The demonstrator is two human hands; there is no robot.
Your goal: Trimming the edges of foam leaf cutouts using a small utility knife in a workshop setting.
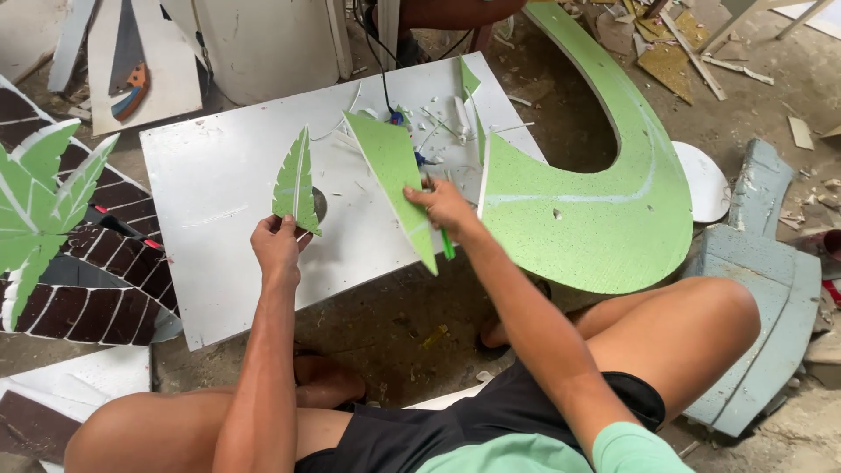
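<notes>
My left hand holds up a green foam leaf cut-out with a jagged edge and a white midrib, over the white foam board. My right hand grips a long green triangular offcut together with a green-handled cutter that pokes out below the fingers. The offcut's tip hangs past the board's front edge. A large curved green foam sheet lies just right of my right hand.
A painted palm cut-out with green leaves and brown trunk sections lies at left. White scraps and a black cable litter the board's far end. Grey-blue foam pieces lie right. My knees frame the dirty floor.
</notes>
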